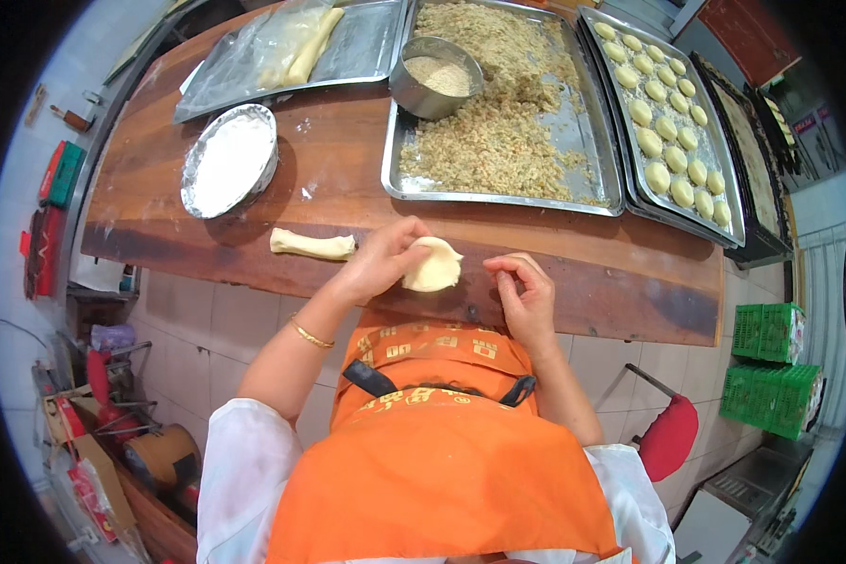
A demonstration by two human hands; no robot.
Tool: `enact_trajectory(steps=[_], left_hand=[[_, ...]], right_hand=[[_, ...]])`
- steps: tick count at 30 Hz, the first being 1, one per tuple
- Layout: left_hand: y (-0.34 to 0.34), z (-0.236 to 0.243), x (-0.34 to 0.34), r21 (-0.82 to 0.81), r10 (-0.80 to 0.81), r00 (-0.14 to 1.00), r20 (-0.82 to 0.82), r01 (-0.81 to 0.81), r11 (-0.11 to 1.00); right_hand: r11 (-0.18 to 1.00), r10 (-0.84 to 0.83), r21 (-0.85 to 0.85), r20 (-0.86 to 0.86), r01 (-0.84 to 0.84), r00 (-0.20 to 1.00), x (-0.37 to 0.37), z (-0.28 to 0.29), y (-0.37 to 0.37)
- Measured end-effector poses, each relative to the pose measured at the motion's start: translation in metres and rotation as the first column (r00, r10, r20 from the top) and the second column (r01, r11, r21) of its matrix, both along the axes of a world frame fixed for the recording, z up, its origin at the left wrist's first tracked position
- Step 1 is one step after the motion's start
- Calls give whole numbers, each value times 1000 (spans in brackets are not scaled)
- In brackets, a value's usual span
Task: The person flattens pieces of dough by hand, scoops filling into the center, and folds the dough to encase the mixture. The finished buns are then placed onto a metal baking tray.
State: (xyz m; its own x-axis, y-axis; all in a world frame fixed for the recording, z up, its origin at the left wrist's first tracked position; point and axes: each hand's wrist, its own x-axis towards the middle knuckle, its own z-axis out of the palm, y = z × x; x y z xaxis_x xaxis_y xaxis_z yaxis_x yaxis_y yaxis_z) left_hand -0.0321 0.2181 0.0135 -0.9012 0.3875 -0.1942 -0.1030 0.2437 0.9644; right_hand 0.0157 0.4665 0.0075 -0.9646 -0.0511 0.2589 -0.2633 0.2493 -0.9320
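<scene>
My left hand (395, 258) grips a flattened round piece of pale dough (434, 272) near the table's front edge. Just to its right, my right hand (520, 289) has its fingers curled together, with nothing visible in them. A short rope of dough (312, 244) lies left of my left hand. Behind it sits a bowl of white powder (226, 160). A large tray of crumbly filling (498, 155) holds a metal container of tan granules (437, 77). At the right, a stacked tray (677, 132) carries several small dough rounds on a floured surface.
Another tray (352, 56) at the back left holds plastic sheeting and dough. The wooden table (141, 179) spans my front. Dark baking trays (752, 169) stand at the far right. On the floor are green crates (769, 395) and a red padded seat (667, 432).
</scene>
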Motion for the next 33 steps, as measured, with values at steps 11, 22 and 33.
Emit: enact_trajectory(steps=[11,22,33], left_hand=[[-63,7,30,-556,-126,643,-756,-528,642],[-66,6,20,-358,-66,743,-666,-240,902],[-45,6,16,-293,-43,766,-641,-192,937]], right_hand=[[991,41,124,-11,-39,999,-3,7,-10],[898,386,187,102,-399,917,-31,41,-71],[878,422,298,-112,-375,900,-58,1,-103]])
